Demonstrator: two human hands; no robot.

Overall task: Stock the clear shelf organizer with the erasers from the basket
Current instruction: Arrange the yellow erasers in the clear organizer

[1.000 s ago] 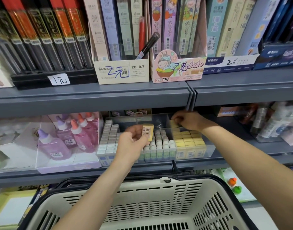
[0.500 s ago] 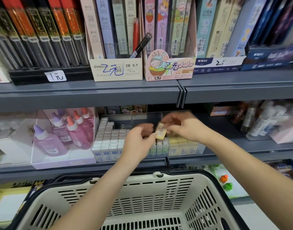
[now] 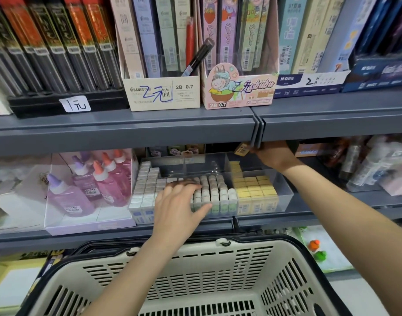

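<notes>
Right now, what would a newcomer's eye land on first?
The clear shelf organizer on the middle shelf, packed with neat rows of erasers under the spread left hand. At its back right, the right hand pinches a yellow eraser. A cream basket fills the foreground.

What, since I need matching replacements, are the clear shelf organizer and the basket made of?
The shelf organizer looks like glossy clear hard plastic: erasers show through its walls. The basket looks like matte beige moulded plastic, judging by its slotted walls.
</notes>
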